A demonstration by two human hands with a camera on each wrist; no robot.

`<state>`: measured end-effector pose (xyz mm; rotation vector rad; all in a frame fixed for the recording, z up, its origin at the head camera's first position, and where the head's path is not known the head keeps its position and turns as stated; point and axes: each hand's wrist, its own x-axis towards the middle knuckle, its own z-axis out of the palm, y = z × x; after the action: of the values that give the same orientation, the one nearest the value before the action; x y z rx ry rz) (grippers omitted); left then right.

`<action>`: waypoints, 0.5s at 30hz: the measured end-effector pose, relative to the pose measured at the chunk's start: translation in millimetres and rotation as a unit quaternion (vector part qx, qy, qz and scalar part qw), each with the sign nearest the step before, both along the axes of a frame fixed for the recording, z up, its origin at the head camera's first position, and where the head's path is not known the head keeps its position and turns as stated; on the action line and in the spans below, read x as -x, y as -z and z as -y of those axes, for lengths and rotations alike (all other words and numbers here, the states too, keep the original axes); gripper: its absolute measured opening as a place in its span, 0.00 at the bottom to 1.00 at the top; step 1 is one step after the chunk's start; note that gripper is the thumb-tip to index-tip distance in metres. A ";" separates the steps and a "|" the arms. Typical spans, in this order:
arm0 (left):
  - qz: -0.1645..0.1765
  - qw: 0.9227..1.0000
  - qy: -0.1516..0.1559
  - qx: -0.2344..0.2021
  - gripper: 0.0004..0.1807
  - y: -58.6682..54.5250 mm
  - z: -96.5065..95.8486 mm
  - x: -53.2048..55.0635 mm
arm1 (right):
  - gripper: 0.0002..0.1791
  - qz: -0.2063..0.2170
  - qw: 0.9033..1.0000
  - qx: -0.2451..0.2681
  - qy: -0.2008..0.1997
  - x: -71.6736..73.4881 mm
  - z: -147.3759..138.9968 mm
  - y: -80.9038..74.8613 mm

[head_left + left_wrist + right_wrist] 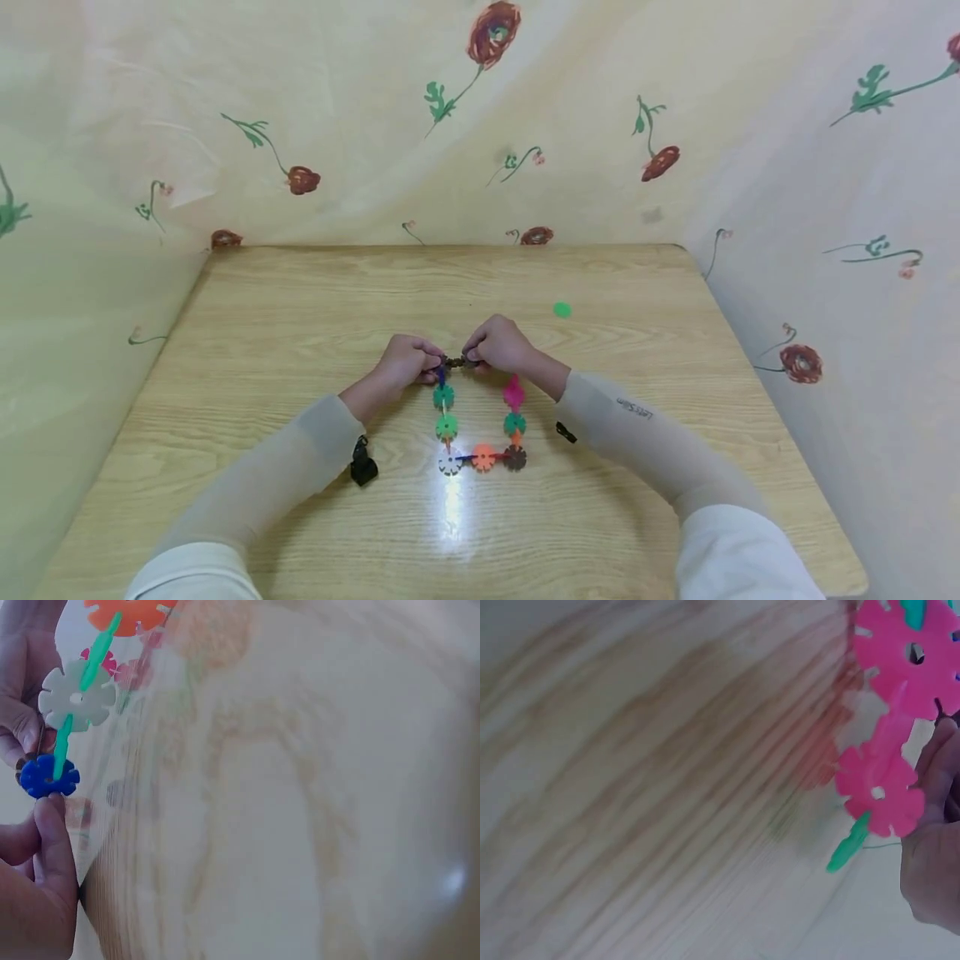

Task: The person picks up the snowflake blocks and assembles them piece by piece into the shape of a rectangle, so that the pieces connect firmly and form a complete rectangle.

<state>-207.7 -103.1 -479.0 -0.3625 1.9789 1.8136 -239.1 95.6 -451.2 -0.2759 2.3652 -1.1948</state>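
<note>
Flat notched snowflake discs are joined into a frame of several colours on the table in the head view, with an orange disc [483, 457] and a dark brown disc [515, 457] along its near side. At the far left corner, my left hand [405, 362] pinches a blue disc [49, 778]. My right hand [501, 343] pinches a dark disc [469, 357], mostly covered by its fingers. A short dark brown link [454, 362] spans between both hands. Pink discs [880, 793] hang beside the right hand.
A loose bright green disc [562, 309] lies beyond the right hand. Black straps [363, 465] dangle from the left forearm, and another black piece [566, 432] sits by the right sleeve. Flowered cloth [360, 125] borders the wooden table [315, 283].
</note>
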 end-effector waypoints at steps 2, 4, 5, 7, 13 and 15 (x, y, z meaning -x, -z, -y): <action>0.002 1.000 -0.013 0.001 0.08 -0.5 -1.5 0.2 | 0.05 0.000 1.000 -0.003 0.021 -0.7 3.0 -1.2; 0.001 1.000 -0.023 0.003 0.07 -0.7 -2.8 0.2 | 0.04 0.002 0.999 -0.004 0.038 -1.7 5.8 -2.6; -0.001 1.000 -0.027 0.005 0.07 -0.7 -3.4 0.2 | 0.04 0.002 0.999 -0.004 0.045 -1.9 6.8 -2.8; -0.004 0.999 -0.031 0.007 0.07 -1.0 -5.0 -0.2 | 0.04 0.006 0.999 -0.001 0.051 -2.2 7.8 -2.7; 0.000 1.000 -0.013 0.008 0.07 -0.7 -4.1 -2.3 | 0.08 0.043 0.999 -0.012 -0.025 8.7 -8.2 -7.2; 0.001 1.000 -0.002 0.004 0.08 0.2 -2.4 -2.1 | 0.11 0.013 0.997 -0.048 -0.057 20.7 -23.5 -12.5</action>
<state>-205.6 -100.6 -479.2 -0.3709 1.9866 1.8080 -259.7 119.1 -438.7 -0.3552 2.3440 -1.0229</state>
